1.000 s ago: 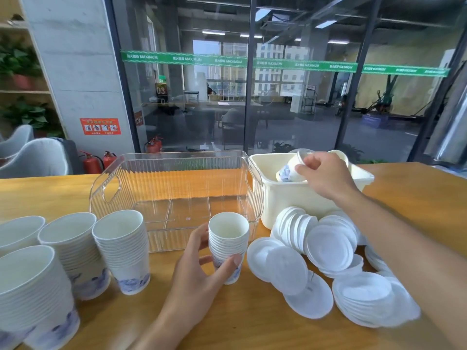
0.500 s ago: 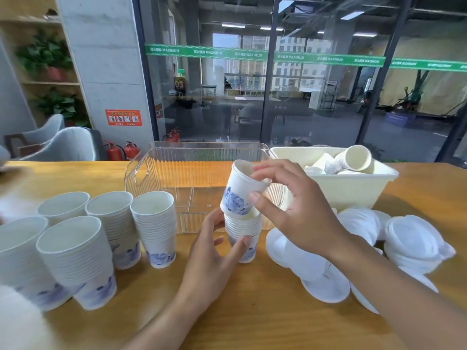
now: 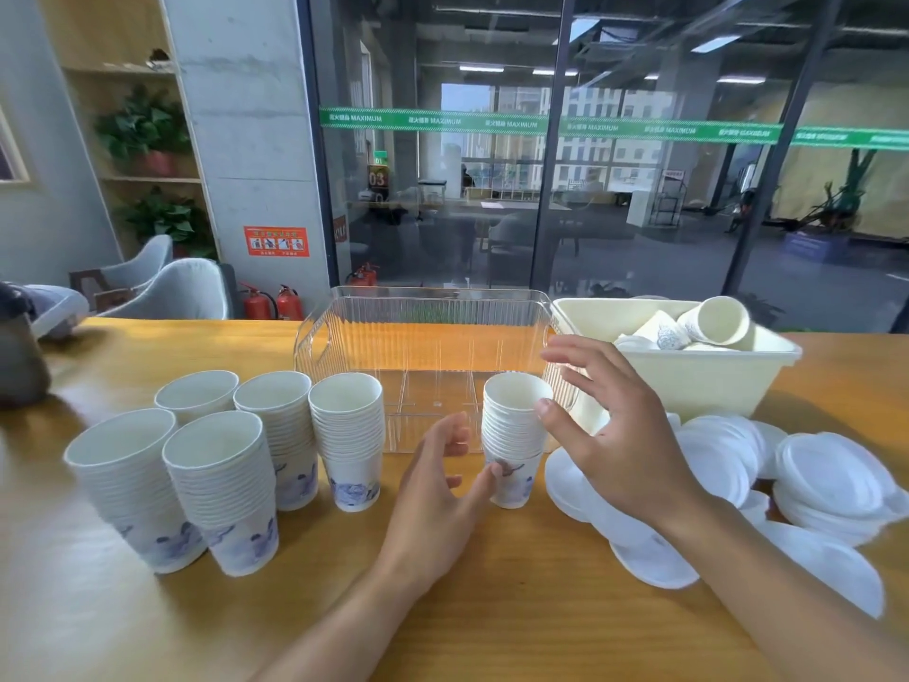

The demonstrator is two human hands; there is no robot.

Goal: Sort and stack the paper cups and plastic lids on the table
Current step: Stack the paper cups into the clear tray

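A short stack of paper cups [image 3: 514, 435] stands in front of the clear basket. My left hand [image 3: 433, 499] holds its base, with the thumb on the front and the fingers at its left side. My right hand [image 3: 624, 445] hovers just right of the stack with fingers spread; its thumb touches the upper cups. Several taller cup stacks [image 3: 349, 435] stand in a group to the left. White plastic lids [image 3: 831, 479] lie in loose piles on the right, partly hidden by my right arm. More loose cups [image 3: 718, 319] lie in the cream bin [image 3: 688, 359].
An empty clear ribbed basket [image 3: 423, 337] sits behind the short stack, with the cream bin touching its right side. A dark object [image 3: 19, 361] stands at the far left of the wooden table [image 3: 516, 607]. Glass walls and chairs lie beyond the table.
My right hand carried a cup from the cream bin, set it onto the short stack and let go, fingers now spread. My left hand stayed at the stack's base.
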